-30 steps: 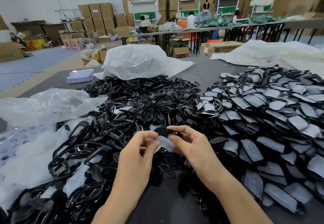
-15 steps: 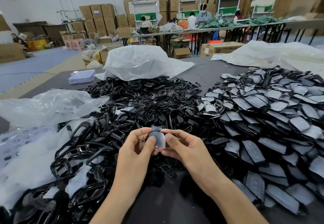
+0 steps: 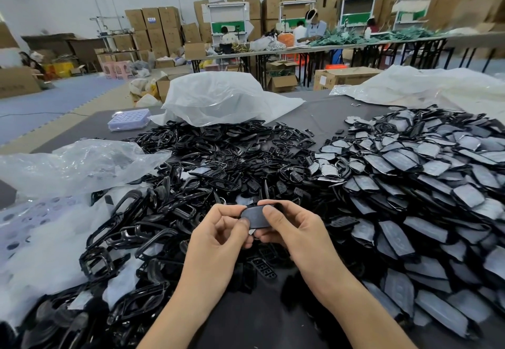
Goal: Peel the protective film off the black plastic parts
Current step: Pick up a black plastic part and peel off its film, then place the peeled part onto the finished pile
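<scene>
Black parts [image 3: 396, 163] cover dark table [image 3: 328, 113], cartons [image 3: 158, 26] behind.

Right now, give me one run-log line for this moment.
left hand: pinches black part | right hand: pinches same part | peel state: cannot tell | film-covered pile: to the right

The dark grey table [image 3: 328, 113] carries a heap of glossy black frames [image 3: 191, 173] at centre, film-covered black parts [image 3: 423, 184] at 3 o'clock, a white bag [image 3: 218, 97] at 12, a clear bag [image 3: 76, 165] at 9, and a lilac box [image 3: 128, 120] at 11.
</scene>
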Demonstrator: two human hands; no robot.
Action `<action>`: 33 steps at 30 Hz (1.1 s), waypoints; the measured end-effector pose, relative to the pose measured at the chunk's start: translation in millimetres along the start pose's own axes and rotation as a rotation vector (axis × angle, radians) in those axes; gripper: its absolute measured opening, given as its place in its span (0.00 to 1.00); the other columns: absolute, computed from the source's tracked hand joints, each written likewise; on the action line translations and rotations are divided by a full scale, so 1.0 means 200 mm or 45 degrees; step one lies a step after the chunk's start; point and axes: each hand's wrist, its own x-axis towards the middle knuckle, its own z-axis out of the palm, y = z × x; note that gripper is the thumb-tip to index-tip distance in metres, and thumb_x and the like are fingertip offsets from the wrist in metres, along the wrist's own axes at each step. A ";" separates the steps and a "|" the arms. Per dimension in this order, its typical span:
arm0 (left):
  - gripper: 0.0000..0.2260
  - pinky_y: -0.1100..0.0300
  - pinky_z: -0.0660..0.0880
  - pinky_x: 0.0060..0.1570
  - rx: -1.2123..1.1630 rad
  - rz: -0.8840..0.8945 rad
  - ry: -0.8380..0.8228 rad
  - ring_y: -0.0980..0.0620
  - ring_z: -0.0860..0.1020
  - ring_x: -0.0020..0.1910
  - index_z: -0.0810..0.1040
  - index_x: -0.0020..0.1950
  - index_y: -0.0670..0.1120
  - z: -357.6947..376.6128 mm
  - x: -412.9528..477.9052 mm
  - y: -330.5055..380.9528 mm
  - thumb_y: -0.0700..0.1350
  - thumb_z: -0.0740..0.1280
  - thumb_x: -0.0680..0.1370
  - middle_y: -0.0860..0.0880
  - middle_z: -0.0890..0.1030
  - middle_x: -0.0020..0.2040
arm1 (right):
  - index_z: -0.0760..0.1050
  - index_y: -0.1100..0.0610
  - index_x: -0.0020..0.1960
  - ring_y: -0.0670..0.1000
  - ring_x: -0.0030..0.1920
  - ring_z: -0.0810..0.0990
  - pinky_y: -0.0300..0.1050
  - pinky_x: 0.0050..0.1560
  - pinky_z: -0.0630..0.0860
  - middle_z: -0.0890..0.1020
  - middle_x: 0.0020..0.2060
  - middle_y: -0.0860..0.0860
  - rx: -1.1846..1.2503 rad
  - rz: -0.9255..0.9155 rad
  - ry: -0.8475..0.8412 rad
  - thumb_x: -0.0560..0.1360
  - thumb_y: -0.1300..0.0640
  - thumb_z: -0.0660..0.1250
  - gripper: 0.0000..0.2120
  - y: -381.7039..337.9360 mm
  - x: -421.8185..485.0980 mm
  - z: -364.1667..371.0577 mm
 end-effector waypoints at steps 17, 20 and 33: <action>0.14 0.71 0.75 0.44 0.258 0.165 -0.062 0.60 0.82 0.40 0.85 0.53 0.56 0.02 -0.05 0.05 0.38 0.67 0.79 0.53 0.84 0.42 | 0.83 0.54 0.43 0.51 0.37 0.85 0.39 0.38 0.79 0.85 0.37 0.56 -0.016 0.122 -0.122 0.70 0.56 0.73 0.02 0.02 0.01 -0.03; 0.12 0.73 0.72 0.47 0.654 0.471 -0.056 0.58 0.81 0.46 0.81 0.62 0.53 0.02 -0.06 0.05 0.43 0.63 0.83 0.59 0.80 0.47 | 0.78 0.61 0.45 0.50 0.36 0.84 0.37 0.36 0.78 0.85 0.35 0.55 -0.079 0.097 -0.055 0.75 0.61 0.71 0.04 0.00 0.01 -0.03; 0.17 0.66 0.74 0.34 1.091 0.754 -0.350 0.58 0.76 0.33 0.76 0.63 0.58 0.09 -0.14 0.04 0.45 0.61 0.76 0.58 0.81 0.39 | 0.72 0.56 0.37 0.50 0.33 0.82 0.39 0.34 0.78 0.81 0.31 0.53 0.071 0.095 0.189 0.76 0.64 0.69 0.11 -0.03 0.02 -0.04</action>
